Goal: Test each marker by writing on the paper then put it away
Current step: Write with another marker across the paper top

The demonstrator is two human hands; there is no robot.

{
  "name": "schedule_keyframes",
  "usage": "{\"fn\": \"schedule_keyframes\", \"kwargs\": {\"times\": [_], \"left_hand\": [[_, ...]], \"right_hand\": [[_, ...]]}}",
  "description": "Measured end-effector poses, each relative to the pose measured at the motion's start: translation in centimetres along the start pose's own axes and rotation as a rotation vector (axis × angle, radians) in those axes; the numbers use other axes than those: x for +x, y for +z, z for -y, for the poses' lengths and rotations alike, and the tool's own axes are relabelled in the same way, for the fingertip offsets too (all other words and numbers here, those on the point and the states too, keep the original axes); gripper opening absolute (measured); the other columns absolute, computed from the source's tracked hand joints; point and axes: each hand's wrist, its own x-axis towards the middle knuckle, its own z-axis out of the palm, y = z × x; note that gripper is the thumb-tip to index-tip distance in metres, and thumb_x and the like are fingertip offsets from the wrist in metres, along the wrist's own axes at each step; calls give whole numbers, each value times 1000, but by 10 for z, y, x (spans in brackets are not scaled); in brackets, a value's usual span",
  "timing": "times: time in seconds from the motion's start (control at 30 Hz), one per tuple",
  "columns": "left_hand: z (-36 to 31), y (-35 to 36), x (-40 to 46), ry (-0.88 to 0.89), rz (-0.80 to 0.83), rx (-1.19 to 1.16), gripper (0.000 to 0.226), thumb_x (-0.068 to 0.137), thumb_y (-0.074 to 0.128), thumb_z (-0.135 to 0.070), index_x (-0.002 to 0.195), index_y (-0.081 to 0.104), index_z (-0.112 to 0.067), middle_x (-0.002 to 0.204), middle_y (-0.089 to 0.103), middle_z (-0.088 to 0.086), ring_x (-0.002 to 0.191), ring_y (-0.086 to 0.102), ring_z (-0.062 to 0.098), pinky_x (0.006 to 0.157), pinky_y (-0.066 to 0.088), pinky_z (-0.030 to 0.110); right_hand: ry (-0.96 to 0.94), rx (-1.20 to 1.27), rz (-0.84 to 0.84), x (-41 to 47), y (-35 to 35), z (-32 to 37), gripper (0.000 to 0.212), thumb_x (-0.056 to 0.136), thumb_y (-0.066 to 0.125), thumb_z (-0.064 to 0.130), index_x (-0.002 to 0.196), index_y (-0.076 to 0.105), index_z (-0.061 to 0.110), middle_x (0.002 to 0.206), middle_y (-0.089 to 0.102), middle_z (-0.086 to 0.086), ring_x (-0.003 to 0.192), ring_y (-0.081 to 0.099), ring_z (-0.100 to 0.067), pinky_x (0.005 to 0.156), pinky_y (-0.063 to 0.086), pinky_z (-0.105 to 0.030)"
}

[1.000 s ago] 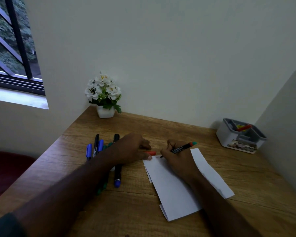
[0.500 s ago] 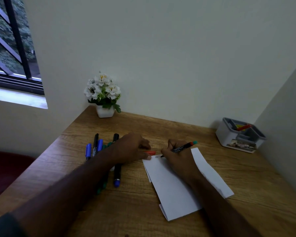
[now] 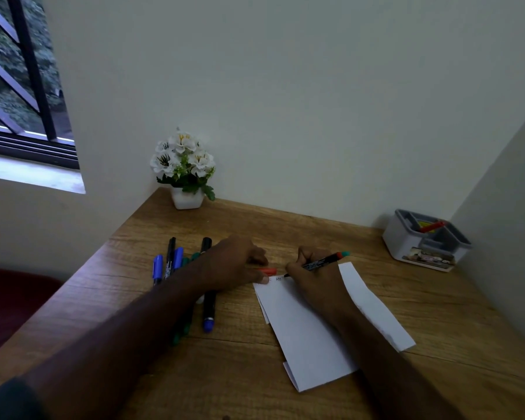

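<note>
From the head view, the likeliest slip was judged to be the paper [image 3: 309, 334] sliding or creasing under the writing stroke, since it was pinned only at its far left corner by a fingertip of the left hand [image 3: 234, 265]. Ink could also have been smeared by the right hand [image 3: 312, 283] resting on the sheet just behind the fresh marks.

The right fingers were curled tightly around the marker [image 3: 318, 263], its tip touching the paper just left of them. The left fingers were loosely curled, with the red cap [image 3: 267, 271] seemingly held beneath them, though this could not be told for certain. Untested markers [image 3: 191, 277] lay left of the left hand; the organizer [image 3: 406, 241] stood well to the right.
</note>
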Motion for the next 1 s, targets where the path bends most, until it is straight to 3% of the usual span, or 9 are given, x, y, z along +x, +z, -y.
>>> {"fn": "schedule_keyframes", "kwargs": {"times": [0.23,0.63,0.83,1.0], "left_hand": [[0,0,0,-17,4,-12,55,85,67,-43,133,56,-19,144,50,-1,131,46,15,107,38,33],[1,1,0,-13,-2,-18,54,85,67,-45,132,58,-20,144,51,-1,130,47,15,108,40,38],[0,1,0,-18,-10,-10,55,86,66,-43,135,55,-19,145,49,0,131,45,16,105,37,31],[3,2,0,-16,-14,-26,54,84,68,-46,131,58,-22,141,53,2,127,47,17,106,41,39]], "right_hand": [[21,31,-40,2,-1,-3,30,81,65,1,60,46,11,56,49,-2,53,45,-6,48,36,-17],[30,28,-26,2,0,-3,27,81,65,1,62,48,10,58,50,-6,54,45,-7,47,36,-17],[35,44,-31,2,-1,-3,26,81,64,2,63,47,9,59,48,-7,54,44,-8,47,35,-17],[44,32,-46,2,-1,-5,24,83,65,4,65,48,6,61,51,-8,55,46,-7,50,39,-18]]}}
